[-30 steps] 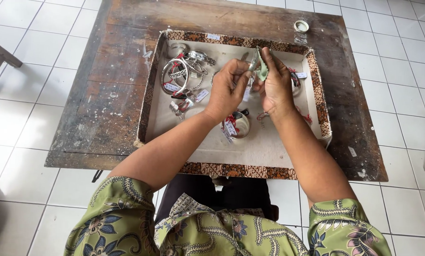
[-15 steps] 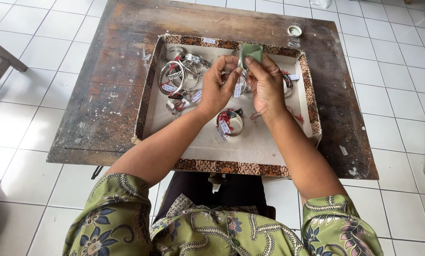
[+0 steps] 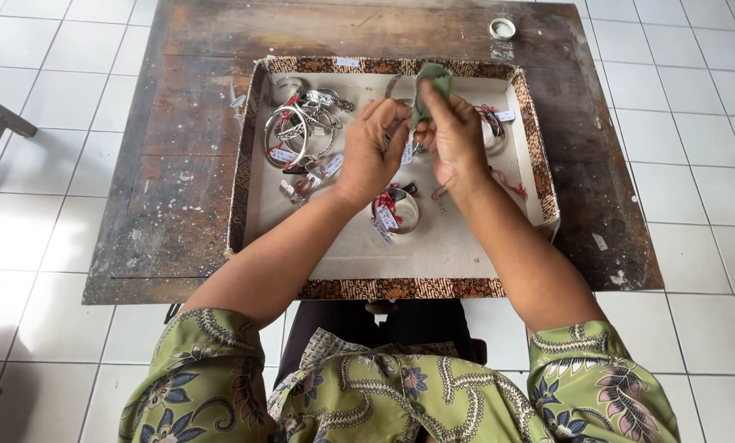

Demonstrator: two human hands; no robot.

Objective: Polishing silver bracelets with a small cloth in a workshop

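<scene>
My right hand (image 3: 457, 143) pinched a green cloth (image 3: 430, 86) at twelve o'clock; my left hand (image 3: 373, 152) pinched a small tagged piece, steadying it over the tray (image 3: 400, 289).

Small white paper price tags on red string (image 3: 283, 154) hang from the silver bangles at the tray's left; a similar white tag (image 3: 387, 217) lies on the centre bangle; another white tag (image 3: 505, 116) sits far right.
</scene>
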